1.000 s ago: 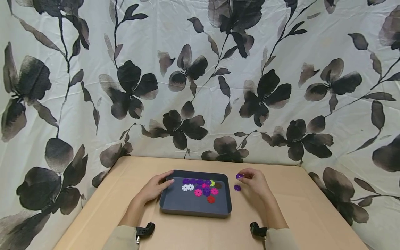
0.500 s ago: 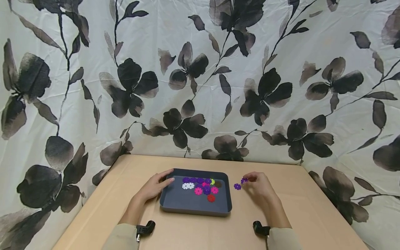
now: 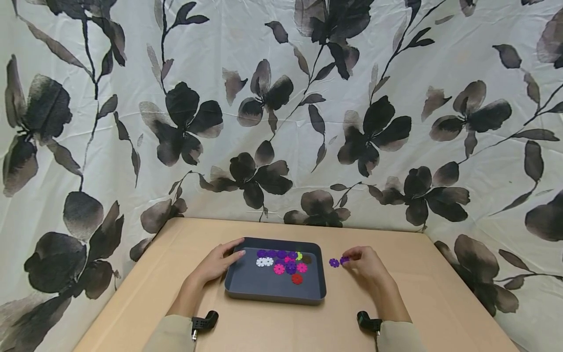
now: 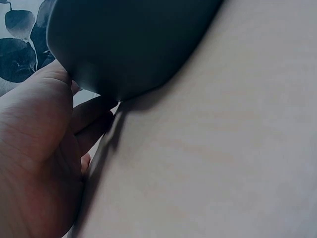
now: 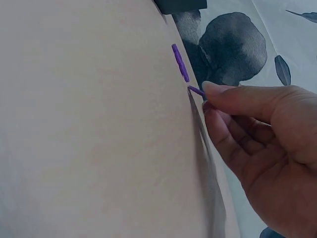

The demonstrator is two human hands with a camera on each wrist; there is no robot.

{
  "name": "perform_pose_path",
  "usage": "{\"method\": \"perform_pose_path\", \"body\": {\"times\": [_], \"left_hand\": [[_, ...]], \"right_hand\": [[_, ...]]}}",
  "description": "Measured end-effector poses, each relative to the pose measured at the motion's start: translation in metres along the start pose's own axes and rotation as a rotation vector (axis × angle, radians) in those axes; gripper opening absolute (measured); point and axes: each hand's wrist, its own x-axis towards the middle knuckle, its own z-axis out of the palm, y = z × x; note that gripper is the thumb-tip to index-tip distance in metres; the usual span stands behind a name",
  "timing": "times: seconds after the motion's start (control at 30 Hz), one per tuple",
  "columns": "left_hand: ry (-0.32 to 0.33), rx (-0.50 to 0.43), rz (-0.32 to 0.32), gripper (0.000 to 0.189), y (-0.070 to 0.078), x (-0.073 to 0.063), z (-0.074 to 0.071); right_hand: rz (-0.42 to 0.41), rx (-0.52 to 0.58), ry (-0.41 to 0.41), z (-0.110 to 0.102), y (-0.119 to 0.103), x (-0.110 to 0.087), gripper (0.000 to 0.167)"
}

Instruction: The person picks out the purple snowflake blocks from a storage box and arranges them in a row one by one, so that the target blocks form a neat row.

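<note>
My left hand (image 3: 216,263) holds the dark grey tray (image 3: 272,293) by its left side, the thumb reaching over the rim; the left wrist view shows fingers at the tray's outer wall (image 4: 129,44). My right hand (image 3: 367,264) pinches a purple notched disc (image 3: 344,260) between thumb and fingertips, tilted on edge in the right wrist view (image 5: 195,90). Just left of it a second purple disc (image 3: 334,263) lies flat on the table, very close to the held one. Whether the two discs touch is hard to tell.
Several notched discs lie in the tray: purple (image 3: 291,268), white (image 3: 265,262), pink (image 3: 279,269), red (image 3: 297,279), a yellow-green one (image 3: 299,255) and a brown one (image 3: 307,259). The light wooden-toned table (image 3: 272,327) ends at a floral curtain (image 3: 308,122).
My right hand has moved right and slightly down with the purple disc, bringing it beside the disc on the table. The left hand stays on the tray.
</note>
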Motion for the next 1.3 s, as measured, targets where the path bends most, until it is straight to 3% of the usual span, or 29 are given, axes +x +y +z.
{"method": "perform_pose_path", "body": {"times": [0.13, 0.7, 1.03, 1.3], "left_hand": [[0.001, -0.003, 0.004, 0.065, 0.0, 0.0, 0.0], [0.007, -0.016, -0.013, 0.065, -0.003, 0.001, 0.0], [0.01, -0.02, -0.032, 0.065, -0.001, -0.001, 0.001], [0.01, -0.013, -0.031, 0.066, -0.001, -0.001, 0.0]], "right_hand": [[0.029, 0.016, -0.011, 0.0, 0.0, -0.001, 0.019], [-0.045, -0.038, -0.026, 0.001, 0.001, 0.002, 0.023], [-0.171, -0.042, 0.045, 0.008, -0.025, 0.008, 0.031], [-0.228, 0.065, 0.077, 0.027, -0.05, 0.009, 0.025]]}}
